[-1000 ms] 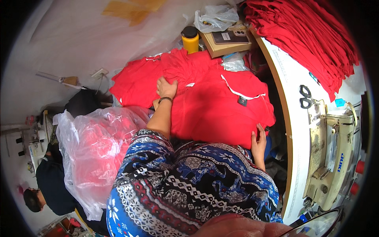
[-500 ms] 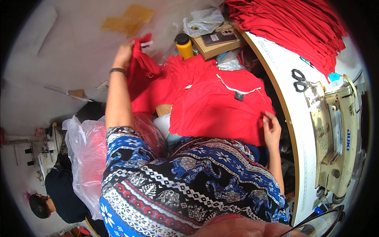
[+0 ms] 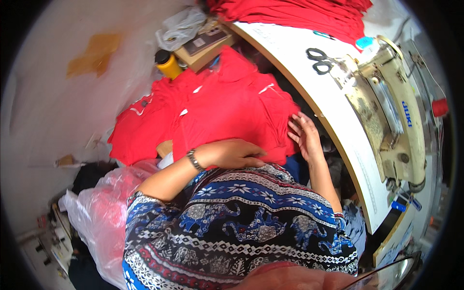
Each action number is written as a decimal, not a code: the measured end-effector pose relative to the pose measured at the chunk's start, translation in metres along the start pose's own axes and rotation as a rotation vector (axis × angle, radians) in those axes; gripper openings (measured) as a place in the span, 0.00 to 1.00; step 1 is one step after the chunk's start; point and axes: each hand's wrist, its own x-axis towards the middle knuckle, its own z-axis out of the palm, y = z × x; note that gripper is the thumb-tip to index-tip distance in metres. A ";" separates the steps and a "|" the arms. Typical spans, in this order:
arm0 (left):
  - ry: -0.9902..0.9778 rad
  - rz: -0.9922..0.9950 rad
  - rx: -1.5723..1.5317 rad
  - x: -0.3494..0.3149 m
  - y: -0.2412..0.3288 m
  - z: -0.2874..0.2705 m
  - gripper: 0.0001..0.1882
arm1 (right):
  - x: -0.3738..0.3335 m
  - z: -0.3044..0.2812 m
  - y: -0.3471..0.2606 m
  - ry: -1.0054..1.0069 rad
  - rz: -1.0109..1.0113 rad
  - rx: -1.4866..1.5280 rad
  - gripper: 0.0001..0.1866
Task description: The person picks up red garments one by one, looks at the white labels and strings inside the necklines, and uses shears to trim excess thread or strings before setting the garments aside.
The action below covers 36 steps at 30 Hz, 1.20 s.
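Red garment (image 3: pixel 222 121) lies beyond the left edge of the white tabletop (image 3: pixel 319 96), probably best smoothed with flat palms, left hand (image 3: pixel 234 153) open over its near side, right hand (image 3: pixel 304 136) open beside it.

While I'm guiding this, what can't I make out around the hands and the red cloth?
All in the head view:
- Beneath the left hand: its own back covers the palm, so whether it pinches cloth is unclear.
- Under the red garment: its folds hide what supports most of it.
- Far end of the red stack: cut off by the top edge.
- Contents of the plastic bag: cloudy, creased film blurs the red inside.
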 end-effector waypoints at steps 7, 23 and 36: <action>0.808 -0.150 0.289 0.006 -0.059 -0.098 0.21 | 0.003 -0.009 0.022 0.108 -0.381 -0.365 0.12; 0.494 -0.812 0.611 -0.160 -0.069 -0.089 0.14 | -0.015 -0.012 -0.034 0.136 -0.417 -1.185 0.06; 0.748 -0.212 0.368 -0.021 -0.098 -0.095 0.19 | 0.071 0.091 -0.018 -0.261 -1.116 -1.228 0.13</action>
